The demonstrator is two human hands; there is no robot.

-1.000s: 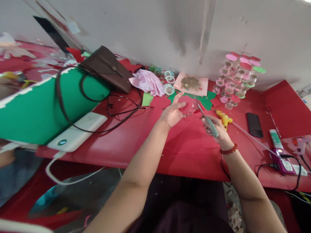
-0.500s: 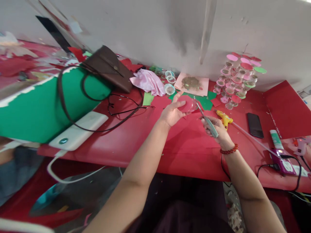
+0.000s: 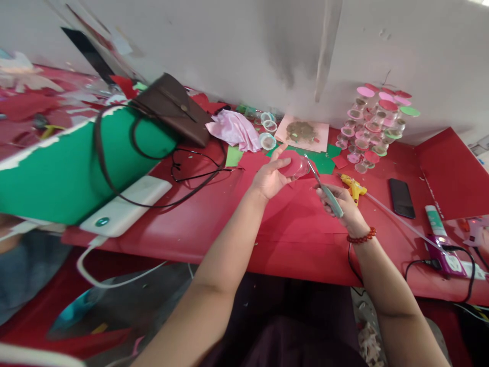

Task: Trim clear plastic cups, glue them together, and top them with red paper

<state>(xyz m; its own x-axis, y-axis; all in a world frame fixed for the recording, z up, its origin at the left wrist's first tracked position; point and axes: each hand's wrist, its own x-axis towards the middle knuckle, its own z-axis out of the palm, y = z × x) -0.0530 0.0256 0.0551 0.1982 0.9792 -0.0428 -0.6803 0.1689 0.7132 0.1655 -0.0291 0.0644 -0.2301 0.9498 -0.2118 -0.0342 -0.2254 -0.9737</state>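
My left hand [image 3: 270, 178] holds a small clear plastic cup [image 3: 297, 166] with a red paper disc on it, raised over the red table [image 3: 214, 224]. My right hand [image 3: 342, 209], with a red bead bracelet at the wrist, grips scissors [image 3: 324, 188] by their grey-green handles. The blades point up and left, with the tips touching the cup's right edge. A yellow glue gun [image 3: 353, 186] lies on the table just right of my right hand.
A stack of small cups with coloured paper lids [image 3: 372, 127] stands at the back right. A black phone [image 3: 402, 197], a green tube [image 3: 433, 220] and a purple power strip [image 3: 446, 257] lie at the right. A brown bag [image 3: 171, 107], green roll [image 3: 64, 168], white power bank [image 3: 124, 206] sit left.
Both hands hold their pose; the cup and scissors stay together. Only the view has drifted slightly.
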